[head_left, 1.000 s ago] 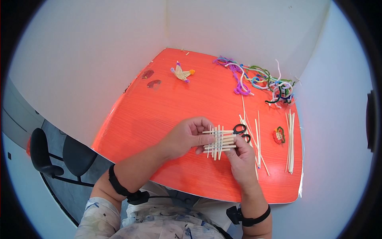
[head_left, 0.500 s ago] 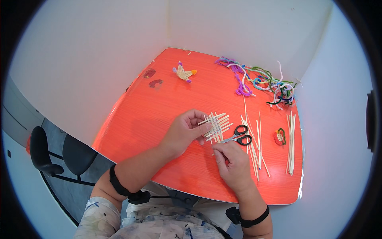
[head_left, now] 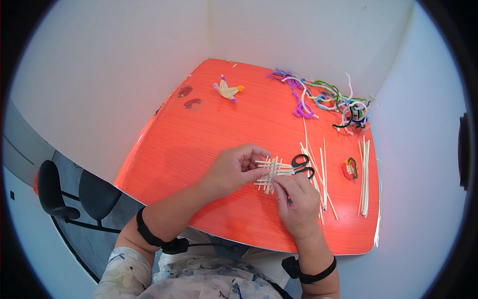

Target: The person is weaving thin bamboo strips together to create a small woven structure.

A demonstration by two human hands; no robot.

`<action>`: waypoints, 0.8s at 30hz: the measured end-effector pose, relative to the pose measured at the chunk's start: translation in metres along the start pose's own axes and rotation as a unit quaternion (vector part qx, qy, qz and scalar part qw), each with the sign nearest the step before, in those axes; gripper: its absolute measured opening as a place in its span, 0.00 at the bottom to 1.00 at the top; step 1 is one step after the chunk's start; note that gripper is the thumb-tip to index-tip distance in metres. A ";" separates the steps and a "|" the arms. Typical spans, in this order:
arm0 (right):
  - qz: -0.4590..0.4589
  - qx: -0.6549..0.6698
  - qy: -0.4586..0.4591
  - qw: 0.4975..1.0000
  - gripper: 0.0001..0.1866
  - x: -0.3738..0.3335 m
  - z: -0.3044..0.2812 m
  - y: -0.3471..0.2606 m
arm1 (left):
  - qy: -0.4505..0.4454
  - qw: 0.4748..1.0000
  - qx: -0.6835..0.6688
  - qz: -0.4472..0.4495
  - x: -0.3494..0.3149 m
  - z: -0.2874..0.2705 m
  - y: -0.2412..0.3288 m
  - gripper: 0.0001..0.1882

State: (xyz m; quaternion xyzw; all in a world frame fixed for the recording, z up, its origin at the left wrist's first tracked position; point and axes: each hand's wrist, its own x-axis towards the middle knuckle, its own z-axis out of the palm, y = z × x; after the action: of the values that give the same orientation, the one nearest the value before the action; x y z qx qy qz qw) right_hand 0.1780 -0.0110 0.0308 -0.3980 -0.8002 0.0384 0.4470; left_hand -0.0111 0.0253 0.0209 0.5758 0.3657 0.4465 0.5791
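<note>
A small woven lattice of pale thin sticks (head_left: 272,165) is held above the table between my hands. My left hand (head_left: 238,168) grips its left side, with the thumb on top and the fingers curled behind. My right hand (head_left: 298,202) is closed at the lattice's lower right, fingertips pressed together against its edge; exactly which stick they pinch is hidden. Just right of the lattice lie scissors with black handles (head_left: 301,160), their blades partly covered by the sticks and my right hand. Loose pale sticks (head_left: 322,172) lie right of the scissors.
A bundle of sticks (head_left: 365,177) lies by the right edge of the red table (head_left: 189,134). Beside it is a small red, yellow and green ornament (head_left: 350,169). Tangled coloured pipe cleaners (head_left: 343,102) pile at the back right. A star-shaped stick piece (head_left: 228,90) lies at the back left.
The lattice has turned and come slightly down in my left hand. My right hand has moved up and right, its fingertips now against the lattice's lower right edge.
</note>
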 end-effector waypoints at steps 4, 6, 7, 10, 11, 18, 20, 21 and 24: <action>0.009 -0.005 0.011 1.000 0.09 0.001 -0.002 0.000 | -0.007 0.999 0.031 0.009 0.000 -0.004 0.001 0.14; 0.008 -0.005 0.015 1.000 0.10 0.000 -0.003 0.000 | -0.017 0.999 0.041 -0.009 0.000 -0.004 0.003 0.13; 0.008 -0.005 0.015 1.000 0.10 0.000 -0.003 0.001 | -0.017 0.999 0.042 -0.009 0.000 -0.004 0.003 0.13; 0.015 -0.012 0.023 1.000 0.10 0.001 -0.005 0.002 | -0.034 0.998 0.045 -0.006 -0.001 -0.005 0.004 0.12; 0.016 -0.010 0.027 0.999 0.10 0.002 -0.006 0.002 | -0.056 0.996 0.065 -0.002 -0.002 -0.005 0.006 0.12; 0.074 0.042 0.029 0.996 0.08 0.005 -0.011 0.000 | -0.136 0.978 0.156 0.022 -0.005 -0.006 0.010 0.13; 0.102 0.071 0.022 0.992 0.07 0.004 -0.013 0.000 | -0.142 0.979 0.146 0.018 -0.005 -0.005 0.014 0.12; 0.130 0.100 0.014 0.986 0.06 0.004 -0.014 0.000 | -0.148 0.979 0.137 0.014 -0.005 -0.004 0.015 0.12; 0.184 0.172 -0.006 0.968 0.04 0.005 -0.016 0.001 | -0.153 0.983 0.099 0.016 -0.007 -0.005 0.011 0.11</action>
State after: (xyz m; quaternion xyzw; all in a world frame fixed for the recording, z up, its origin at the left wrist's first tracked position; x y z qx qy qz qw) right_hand 0.1893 -0.0117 0.0437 -0.4551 -0.6971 0.2593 0.4896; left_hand -0.0194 0.0201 0.0313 0.6977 0.3061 0.3243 0.5607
